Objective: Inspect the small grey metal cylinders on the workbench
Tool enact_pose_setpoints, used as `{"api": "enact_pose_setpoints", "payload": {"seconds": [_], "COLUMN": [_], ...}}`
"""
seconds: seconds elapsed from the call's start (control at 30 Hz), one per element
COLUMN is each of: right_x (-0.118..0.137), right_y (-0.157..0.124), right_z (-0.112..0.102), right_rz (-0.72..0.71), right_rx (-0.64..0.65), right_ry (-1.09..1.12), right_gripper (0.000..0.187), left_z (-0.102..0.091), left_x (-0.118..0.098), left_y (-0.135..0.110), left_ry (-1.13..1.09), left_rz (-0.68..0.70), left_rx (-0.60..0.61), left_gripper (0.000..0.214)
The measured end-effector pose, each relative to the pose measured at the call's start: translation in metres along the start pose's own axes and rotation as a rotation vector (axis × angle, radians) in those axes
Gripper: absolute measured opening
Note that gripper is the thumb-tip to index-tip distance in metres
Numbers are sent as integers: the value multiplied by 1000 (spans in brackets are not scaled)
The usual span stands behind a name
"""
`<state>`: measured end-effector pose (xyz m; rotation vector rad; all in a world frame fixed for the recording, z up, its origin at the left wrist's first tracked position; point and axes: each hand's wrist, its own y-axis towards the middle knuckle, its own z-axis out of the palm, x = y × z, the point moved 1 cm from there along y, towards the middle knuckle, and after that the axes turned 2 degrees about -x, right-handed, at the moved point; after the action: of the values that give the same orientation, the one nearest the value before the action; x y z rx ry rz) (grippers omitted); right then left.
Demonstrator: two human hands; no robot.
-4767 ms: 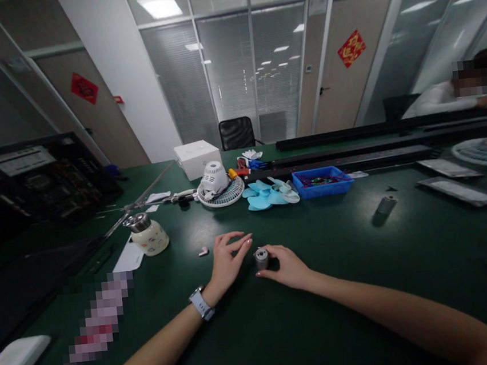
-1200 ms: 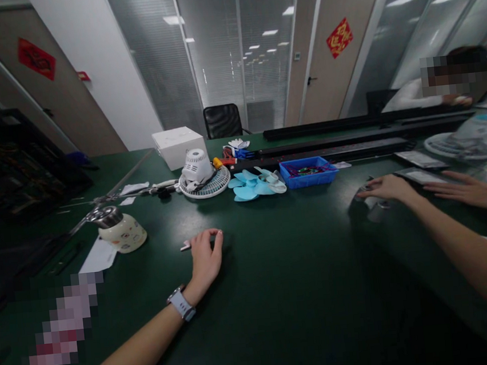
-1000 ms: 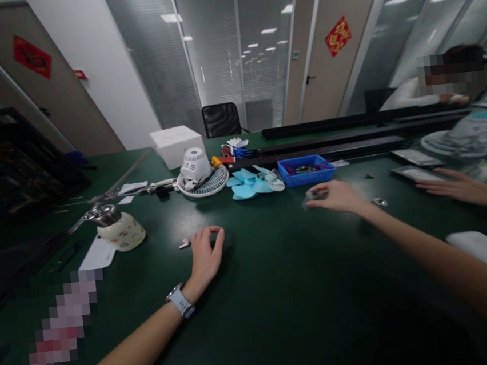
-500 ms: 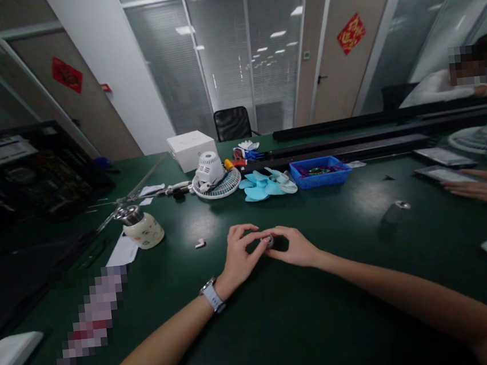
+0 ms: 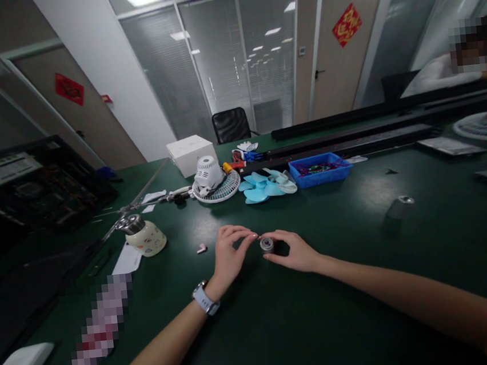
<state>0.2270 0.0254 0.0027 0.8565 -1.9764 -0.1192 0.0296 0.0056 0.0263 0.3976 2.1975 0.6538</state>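
A small grey metal cylinder [image 5: 267, 244] stands on the dark green table [image 5: 333, 311] right in front of me. My right hand [image 5: 292, 250] curls round it, thumb and fingers closed on its sides. My left hand [image 5: 229, 257], with a watch on the wrist, rests just left of the cylinder, its fingertips pinched together close to the part's top edge; whether they touch it or hold anything I cannot make out. A second grey cylinder [image 5: 398, 208] lies on the table to the right, apart from both hands.
Behind the hands are a white fan grille and motor [image 5: 216, 182], light blue fan blades [image 5: 266, 183], a blue parts tray [image 5: 320, 169], a white box [image 5: 191, 153] and a cream jar [image 5: 144, 235]. A small pink piece [image 5: 201, 247] lies left. Another person sits far right.
My right hand reached to the far right, came back across the table, and now holds a small cylinder beside my left hand. The co-worker's hand at the right edge has withdrawn.
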Motion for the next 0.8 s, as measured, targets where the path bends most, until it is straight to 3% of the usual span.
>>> {"api": "enact_pose_setpoints", "payload": {"seconds": [0.2,0.4,0.53,0.67,0.8], "right_x": [-2,-3,1,0,1], "right_y": [-1,-1,0,-1,-2], "right_z": [1,2,-1,-2,0], "right_rz": [1,-3,1,3,21], "right_rx": [-13,-8,20,29,31], "right_ry": [-29,-29,-20,-28,-56], "right_gripper": [35,39,40,40,42], "left_z": [10,6,-8,-11,-8], "left_x": [-3,-11,14,46,55], "left_y": [-2,3,0,-10,-15], "left_ry": [26,21,117,288,380], "left_rz": [27,41,-26,-155,-164], "left_rx": [137,20,-24,104,171], "left_gripper": [19,12,16,15,16]}}
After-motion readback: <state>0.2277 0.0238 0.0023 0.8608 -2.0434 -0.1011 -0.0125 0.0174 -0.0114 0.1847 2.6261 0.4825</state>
